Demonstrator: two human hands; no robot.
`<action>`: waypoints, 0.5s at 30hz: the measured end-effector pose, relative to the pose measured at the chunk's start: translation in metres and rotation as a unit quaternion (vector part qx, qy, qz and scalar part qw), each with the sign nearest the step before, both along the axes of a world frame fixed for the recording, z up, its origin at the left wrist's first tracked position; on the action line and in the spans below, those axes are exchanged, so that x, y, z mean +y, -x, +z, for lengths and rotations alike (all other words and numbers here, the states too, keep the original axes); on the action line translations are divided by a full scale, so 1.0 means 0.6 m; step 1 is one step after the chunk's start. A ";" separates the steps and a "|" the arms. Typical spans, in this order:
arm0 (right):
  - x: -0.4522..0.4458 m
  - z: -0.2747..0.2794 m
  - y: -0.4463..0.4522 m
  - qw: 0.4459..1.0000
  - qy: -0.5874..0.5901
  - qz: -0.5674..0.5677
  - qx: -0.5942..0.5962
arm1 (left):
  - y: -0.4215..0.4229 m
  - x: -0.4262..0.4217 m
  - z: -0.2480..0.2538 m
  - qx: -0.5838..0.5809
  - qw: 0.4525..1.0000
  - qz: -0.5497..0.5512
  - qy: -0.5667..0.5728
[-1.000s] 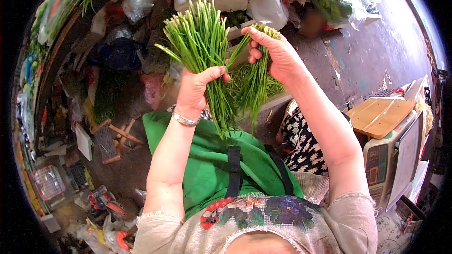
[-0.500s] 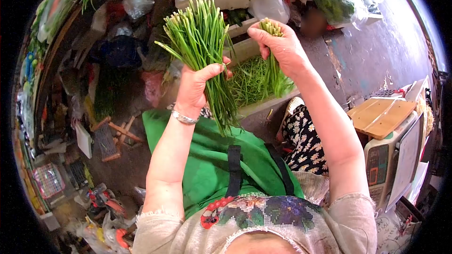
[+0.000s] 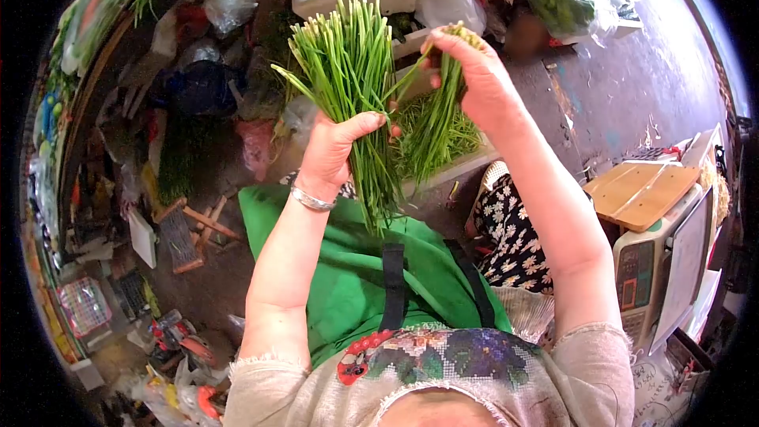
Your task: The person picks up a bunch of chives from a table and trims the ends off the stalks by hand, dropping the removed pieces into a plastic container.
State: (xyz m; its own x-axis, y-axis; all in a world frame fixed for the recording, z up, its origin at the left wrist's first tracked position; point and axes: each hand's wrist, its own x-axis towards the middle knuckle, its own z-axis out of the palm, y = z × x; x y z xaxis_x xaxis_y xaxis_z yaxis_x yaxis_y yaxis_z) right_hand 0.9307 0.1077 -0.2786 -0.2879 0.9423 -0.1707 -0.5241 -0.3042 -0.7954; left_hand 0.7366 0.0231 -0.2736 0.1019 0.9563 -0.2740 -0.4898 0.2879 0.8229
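Note:
A thick bunch of green stalks (image 3: 344,63), pale cut ends up, is gripped around its lower part by my left hand (image 3: 336,146). Its thin leaves hang down over the green apron (image 3: 332,269). To the right, my right hand (image 3: 482,79) is closed around a smaller bunch (image 3: 435,130), whose tips point down. A few stalks stretch between my right fingertips and the larger bunch. Below and behind the smaller bunch, a pale box (image 3: 462,168) holds loose green leaves.
At the right stands a scale (image 3: 636,269) with a wooden board (image 3: 642,194) beside it. A white tray (image 3: 356,4) is at the top, near bagged greens (image 3: 557,0). A small wooden stool (image 3: 186,233) and plastic bags (image 3: 174,395) lie at the left.
My right hand first moved away from the large bunch, then back beside it, with stalks again stretched between them. The large bunch has shifted slightly right in my left hand.

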 end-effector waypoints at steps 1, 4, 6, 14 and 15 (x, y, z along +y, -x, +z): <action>0.004 0.012 -0.007 0.999 0.037 0.008 0.002 | 0.003 0.000 -0.002 0.013 1.000 -0.007 -0.001; 0.003 0.014 -0.009 0.996 0.084 -0.023 0.032 | 0.002 -0.002 -0.004 0.016 1.000 -0.011 -0.002; 0.010 -0.007 -0.006 0.999 0.041 0.008 0.004 | 0.003 -0.002 -0.007 0.021 0.999 -0.022 -0.014; -0.002 -0.014 0.007 0.999 0.004 0.018 -0.041 | -0.006 -0.004 -0.004 0.037 0.998 -0.045 0.001; 0.000 -0.012 0.004 0.999 0.003 0.018 -0.041 | -0.004 -0.004 -0.005 0.037 0.998 -0.045 0.000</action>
